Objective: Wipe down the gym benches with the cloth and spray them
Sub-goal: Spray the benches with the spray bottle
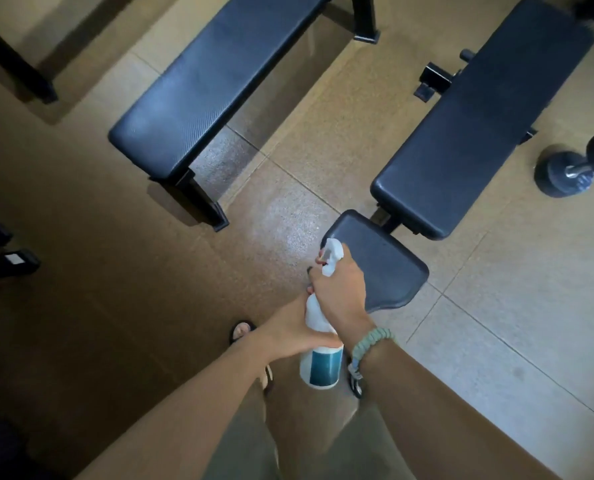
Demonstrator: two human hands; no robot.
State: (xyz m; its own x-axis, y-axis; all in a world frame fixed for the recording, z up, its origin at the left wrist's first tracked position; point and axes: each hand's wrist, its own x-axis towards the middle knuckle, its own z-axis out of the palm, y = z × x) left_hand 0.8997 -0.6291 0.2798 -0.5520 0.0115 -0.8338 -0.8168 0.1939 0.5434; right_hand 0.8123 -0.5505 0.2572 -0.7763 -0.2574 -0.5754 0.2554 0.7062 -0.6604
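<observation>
Both hands, right hand (338,292) and left hand (290,332), gripped the spray bottle (319,355); its nozzle faced the floor, so mist risked missing the adjustable bench (385,271).

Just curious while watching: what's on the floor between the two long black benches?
In the head view, only bare floor separates the flat bench from the adjustable bench; nothing lies there, just tile seams and a shiny patch.

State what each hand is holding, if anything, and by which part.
Both hands hold one white spray bottle: the right hand grips its neck below the trigger head, and the left hand grips its body. No cloth is visible.
</observation>
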